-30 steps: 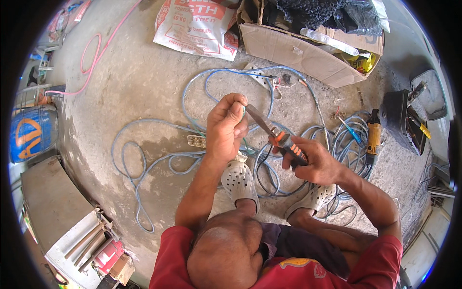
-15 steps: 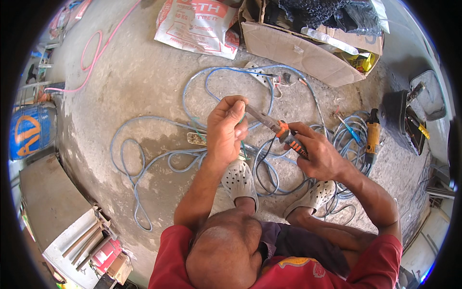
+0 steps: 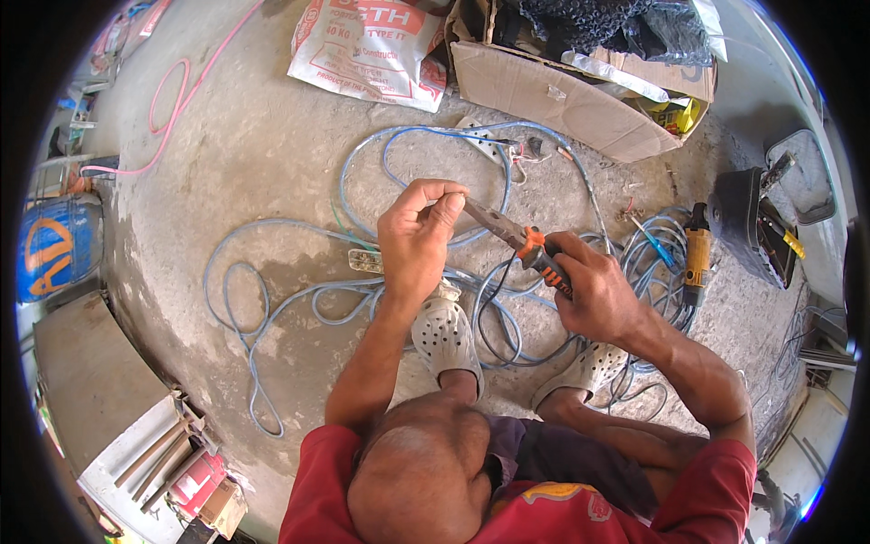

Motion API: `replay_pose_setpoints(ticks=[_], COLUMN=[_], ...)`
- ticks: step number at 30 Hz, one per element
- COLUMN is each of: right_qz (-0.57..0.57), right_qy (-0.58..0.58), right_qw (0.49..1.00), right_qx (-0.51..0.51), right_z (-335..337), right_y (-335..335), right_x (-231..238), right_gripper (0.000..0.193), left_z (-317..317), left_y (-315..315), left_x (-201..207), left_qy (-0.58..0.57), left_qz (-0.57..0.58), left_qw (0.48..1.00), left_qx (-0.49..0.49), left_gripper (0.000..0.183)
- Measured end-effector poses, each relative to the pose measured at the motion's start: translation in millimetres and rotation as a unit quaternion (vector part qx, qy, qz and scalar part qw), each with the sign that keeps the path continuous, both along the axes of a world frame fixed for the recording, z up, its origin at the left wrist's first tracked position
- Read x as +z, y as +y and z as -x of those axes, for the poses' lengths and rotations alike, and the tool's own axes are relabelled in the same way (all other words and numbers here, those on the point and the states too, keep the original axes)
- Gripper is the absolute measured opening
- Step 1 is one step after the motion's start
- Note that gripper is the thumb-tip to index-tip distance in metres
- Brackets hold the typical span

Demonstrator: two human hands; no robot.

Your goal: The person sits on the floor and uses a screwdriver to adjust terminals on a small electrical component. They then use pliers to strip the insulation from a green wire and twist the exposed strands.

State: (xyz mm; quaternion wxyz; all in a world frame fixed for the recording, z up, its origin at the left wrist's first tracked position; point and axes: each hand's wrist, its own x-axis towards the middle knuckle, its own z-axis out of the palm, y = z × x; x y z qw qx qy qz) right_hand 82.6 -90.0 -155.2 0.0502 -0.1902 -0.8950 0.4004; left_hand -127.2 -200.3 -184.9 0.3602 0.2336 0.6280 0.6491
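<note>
My left hand [image 3: 417,240] is closed, thumb and forefinger pinched right at the tip of a pair of long-nose pliers [image 3: 494,220]. A thin green wire [image 3: 355,239] runs into that hand from its left side; the end between the fingertips is hidden. Wrapped round the pliers' orange and black handles is my right hand [image 3: 594,288]. The jaws point up and left toward the left fingertips, and whether they grip the wire cannot be made out. Below the hands, a small socket block [image 3: 366,260] lies on the floor beside loops of blue-grey cable [image 3: 331,304].
A white power strip [image 3: 482,139] lies beyond my hands, before a cardboard box [image 3: 553,95] and a printed sack [image 3: 367,54]. On the right are coiled cable [image 3: 648,263], a yellow power tool [image 3: 697,258] and a black toolbox [image 3: 739,208]. A blue cylinder [image 3: 59,249] stands left.
My left hand has shifted slightly left, and the green wire now shows at its left side instead of hanging below it. The pliers have moved a little with my hands.
</note>
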Motion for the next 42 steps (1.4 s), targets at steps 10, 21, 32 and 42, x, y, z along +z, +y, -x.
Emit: replay_pose_setpoints(ticks=[10, 21, 32, 42], right_qz=[0.716, 0.428, 0.226, 0.183], right_qy=[0.012, -0.005, 0.020, 0.023], right_qw=[0.698, 0.904, 0.972, 0.982], right_qx=[-0.023, 0.001, 0.066, 0.047], right_z=[8.3, 16.4, 20.5, 16.2], right_y=[-16.7, 0.6, 13.2, 9.2], right_x=[-0.2, 3.8, 4.3, 0.1], right_gripper=[0.021, 0.072, 0.052, 0.041], left_z=[3.9, 9.5, 5.7, 4.7], left_y=[-4.4, -4.8, -1.7, -1.0], left_x=[-31.1, -11.9, 3.5, 7.1], left_qy=[-0.304, -0.335, -0.347, -0.312], left_qz=[-0.261, -0.228, -0.160, -0.133], left_qw=[0.915, 0.912, 0.924, 0.941], left_qx=[-0.045, -0.060, -0.022, -0.009], left_gripper=[0.012, 0.011, 0.013, 0.016])
